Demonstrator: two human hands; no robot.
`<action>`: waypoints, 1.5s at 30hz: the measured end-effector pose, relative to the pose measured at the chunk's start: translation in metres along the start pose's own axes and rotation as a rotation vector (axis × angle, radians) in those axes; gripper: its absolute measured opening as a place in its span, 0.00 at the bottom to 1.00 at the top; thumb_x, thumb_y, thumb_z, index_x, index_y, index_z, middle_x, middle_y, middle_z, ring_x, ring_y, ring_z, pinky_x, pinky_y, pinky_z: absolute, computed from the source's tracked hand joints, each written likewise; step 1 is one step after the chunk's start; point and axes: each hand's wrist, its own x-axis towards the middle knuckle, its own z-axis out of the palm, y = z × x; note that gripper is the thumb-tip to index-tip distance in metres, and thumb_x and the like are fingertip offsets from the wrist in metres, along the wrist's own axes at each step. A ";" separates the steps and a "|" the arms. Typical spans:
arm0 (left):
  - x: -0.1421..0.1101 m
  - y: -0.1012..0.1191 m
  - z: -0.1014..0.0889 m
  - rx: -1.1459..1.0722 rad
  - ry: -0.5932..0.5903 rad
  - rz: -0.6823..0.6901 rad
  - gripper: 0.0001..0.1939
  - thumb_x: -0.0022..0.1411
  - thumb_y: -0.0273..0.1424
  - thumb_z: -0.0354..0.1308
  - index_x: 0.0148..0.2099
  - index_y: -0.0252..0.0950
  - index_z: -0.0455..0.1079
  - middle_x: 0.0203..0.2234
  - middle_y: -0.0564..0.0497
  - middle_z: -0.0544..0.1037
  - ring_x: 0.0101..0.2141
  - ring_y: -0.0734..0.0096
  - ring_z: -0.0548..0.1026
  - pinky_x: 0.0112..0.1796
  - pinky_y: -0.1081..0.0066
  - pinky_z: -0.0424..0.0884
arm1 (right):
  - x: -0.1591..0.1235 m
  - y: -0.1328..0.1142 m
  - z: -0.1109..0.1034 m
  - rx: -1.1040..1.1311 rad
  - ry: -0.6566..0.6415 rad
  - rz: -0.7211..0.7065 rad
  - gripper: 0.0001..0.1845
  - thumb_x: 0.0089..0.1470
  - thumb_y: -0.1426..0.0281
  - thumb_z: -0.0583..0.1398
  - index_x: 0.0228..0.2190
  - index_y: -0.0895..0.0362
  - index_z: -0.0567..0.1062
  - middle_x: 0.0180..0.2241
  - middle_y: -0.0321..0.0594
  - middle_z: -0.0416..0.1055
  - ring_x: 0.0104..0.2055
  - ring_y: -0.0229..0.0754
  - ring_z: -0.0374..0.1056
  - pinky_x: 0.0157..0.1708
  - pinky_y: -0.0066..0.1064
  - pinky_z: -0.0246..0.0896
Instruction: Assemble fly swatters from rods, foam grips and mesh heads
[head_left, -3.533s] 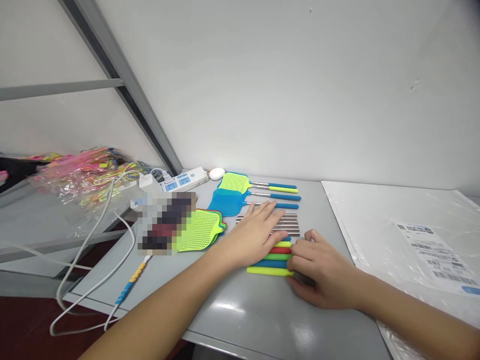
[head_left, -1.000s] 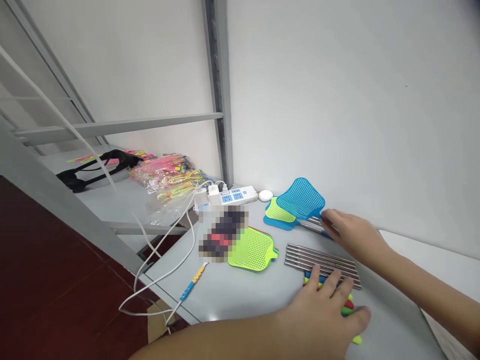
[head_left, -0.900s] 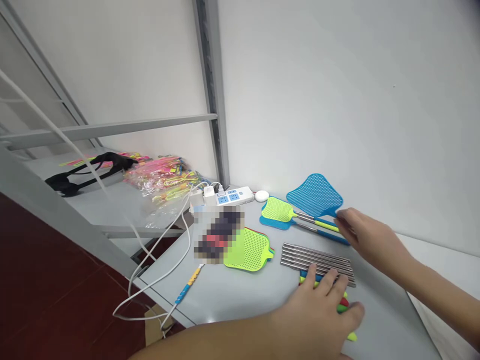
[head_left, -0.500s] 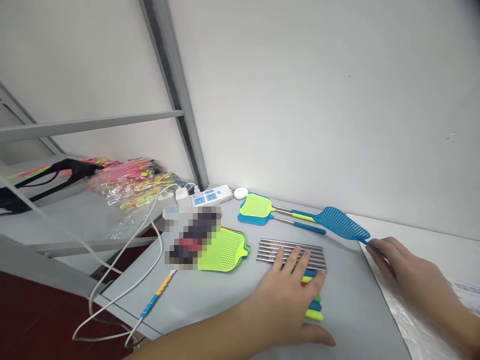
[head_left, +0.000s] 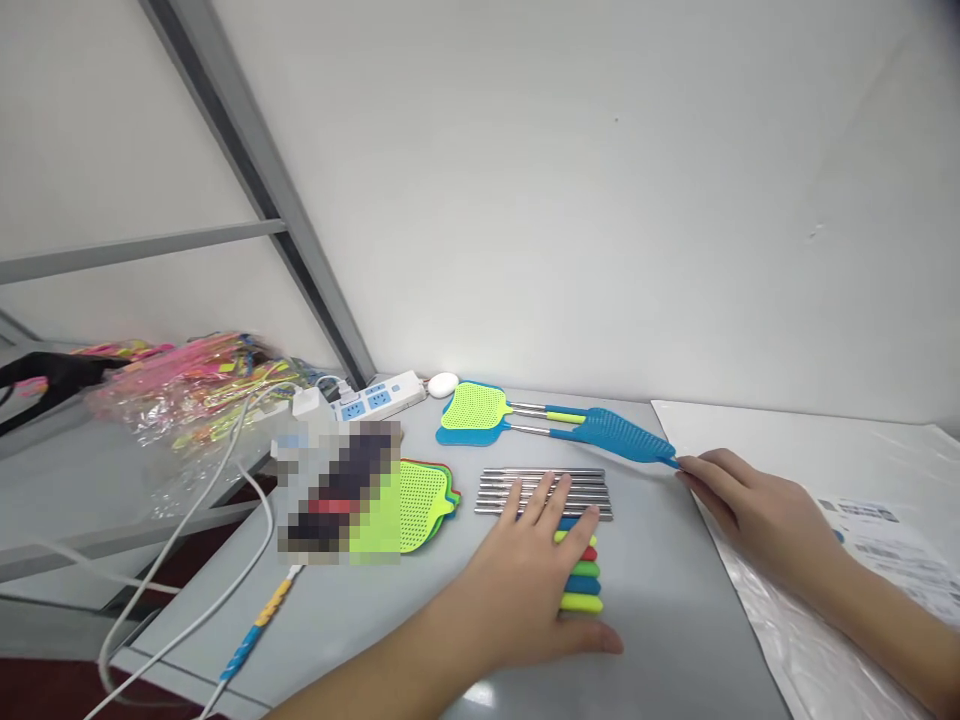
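Observation:
In my right hand (head_left: 754, 510), closed in a pinch, is the narrow stem of a blue fly swatter head (head_left: 626, 437). That perforated head tilts to the left, overlapping the handle ends of several fly swatters (head_left: 474, 410) with yellow-green and blue heads. My left hand (head_left: 521, 585) lies palm down, fingers spread, across a row of thin metal rods (head_left: 495, 487) and a row of coloured handles (head_left: 581, 603) in blue, green, red and yellow. Part of both rows is hidden beneath it. A stack of loose swatter heads (head_left: 424, 505), yellow-green on top, lies left of the rods.
Behind the stack stands a white power strip (head_left: 382, 398) beside a round white object (head_left: 443, 385). White cables (head_left: 259, 560) hang over the table's left edge. Plastic-bagged colourful items (head_left: 202, 375) lie on a shelf. White plastic packaging (head_left: 757, 600) covers the right side. One area is pixelated.
The view has swung to the right. The blue swatter head in my right hand now appears flatter and more edge-on. My left hand stays spread over the rods and handles.

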 end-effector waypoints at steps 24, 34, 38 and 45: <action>0.005 -0.008 -0.012 0.037 -0.052 0.050 0.49 0.58 0.62 0.49 0.72 0.40 0.45 0.70 0.40 0.37 0.68 0.44 0.38 0.64 0.44 0.40 | 0.003 -0.004 -0.005 0.145 -0.096 -0.053 0.12 0.66 0.67 0.51 0.48 0.53 0.69 0.35 0.38 0.73 0.27 0.37 0.67 0.25 0.29 0.55; 0.002 -0.004 -0.018 0.025 -0.044 0.052 0.50 0.57 0.64 0.46 0.72 0.40 0.43 0.70 0.40 0.38 0.68 0.46 0.37 0.64 0.43 0.37 | 0.004 -0.004 -0.009 0.134 0.043 0.131 0.09 0.65 0.67 0.52 0.43 0.54 0.70 0.33 0.36 0.73 0.23 0.34 0.63 0.22 0.28 0.52; 0.001 0.001 -0.016 0.005 -0.010 0.108 0.50 0.56 0.64 0.49 0.71 0.40 0.48 0.70 0.39 0.42 0.68 0.47 0.39 0.64 0.44 0.35 | 0.005 -0.005 -0.011 0.133 0.047 0.105 0.08 0.65 0.67 0.52 0.41 0.54 0.71 0.31 0.36 0.72 0.22 0.34 0.62 0.21 0.28 0.52; 0.001 -0.001 -0.024 0.048 0.090 0.097 0.44 0.60 0.60 0.50 0.69 0.40 0.52 0.69 0.39 0.50 0.67 0.47 0.48 0.64 0.43 0.38 | 0.004 -0.010 -0.011 0.143 0.048 0.055 0.10 0.65 0.67 0.51 0.41 0.55 0.71 0.31 0.37 0.73 0.22 0.35 0.63 0.21 0.28 0.51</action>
